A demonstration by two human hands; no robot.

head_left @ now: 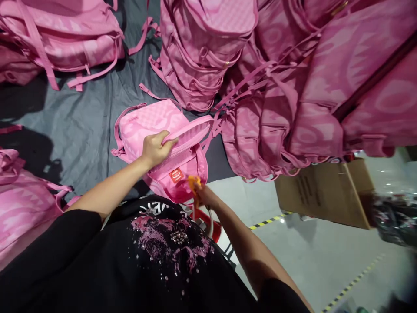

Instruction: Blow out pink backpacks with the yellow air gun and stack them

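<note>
A pink patterned backpack [146,121] lies unzipped on the dark cloth in front of me. My left hand [158,148] is closed on the edge of its raised flap. Inside the opening a red label [176,175] shows on the pink lining. At the lower right of the opening, my right hand [204,194] is closed around an orange tool [194,184]; the tool's exact shape is blurred. Its tip is close to the bag's edge, and whether they touch is unclear.
Pink backpacks stand behind [202,65], at the right [352,78], at the upper left [71,39] and at the left [26,200]. Dark cloth [84,113] covers the table. An open cardboard box [319,191] and striped tape [269,221] are on the floor.
</note>
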